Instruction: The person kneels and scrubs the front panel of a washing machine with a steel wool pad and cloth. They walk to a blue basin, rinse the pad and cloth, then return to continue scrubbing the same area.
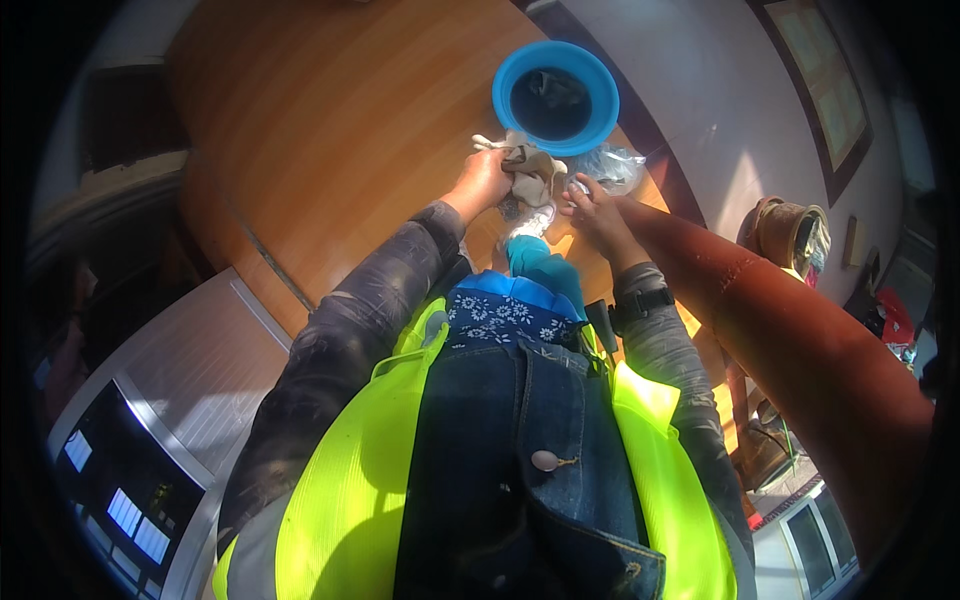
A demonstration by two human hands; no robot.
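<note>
A crumpled beige cloth (534, 174) hangs from my left hand (484, 180), whose fingers are closed on its left side. Just right of the cloth is my right hand (596, 214), fingers curled near its edge; whether they touch it or hold anything I cannot tell. Beyond both hands stands a blue plastic basin (506, 112) with dark liquid, and some cloth shows in it. A clear plastic bag (611, 169) lies by the basin's lower right side. Below the cloth, a white shoe (531, 223) is partly hidden.
A thick reddish-brown pipe (780, 315) runs diagonally at my right. Wood-look flooring (360, 135) spreads beneath the basin. A brown pot-like container (776, 229) stands near the wall at right. A white cabinet with a dark glossy panel (127, 480) is at lower left.
</note>
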